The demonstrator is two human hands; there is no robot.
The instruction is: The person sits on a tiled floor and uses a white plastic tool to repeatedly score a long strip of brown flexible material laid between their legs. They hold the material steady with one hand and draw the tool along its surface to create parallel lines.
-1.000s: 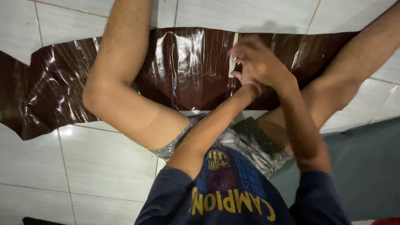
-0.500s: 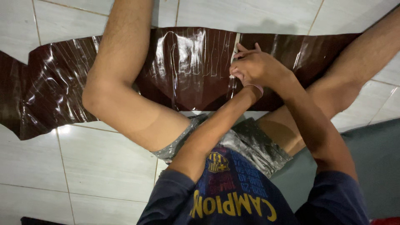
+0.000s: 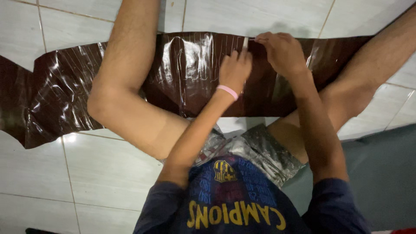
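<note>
Both hands working on a glossy dark brown sheet laid across the tiled floor.

Brown sheet: long shiny strip, wrinkled, faint parallel lines, running left to right over the white floor tiles, under both bare legs; its left end is cut off by the frame edge. Left hand: pink wristband, palm down, fingers loosely curled and pressed on the sheet near its far edge, not closed around anything. Right hand: just beside the left, fingers pinched shut on a thin pale strip at the sheet's far edge; too small to tell what it is. Grey mat on the floor at right. Navy shirt and silvery shorts fill the bottom centre.
</note>
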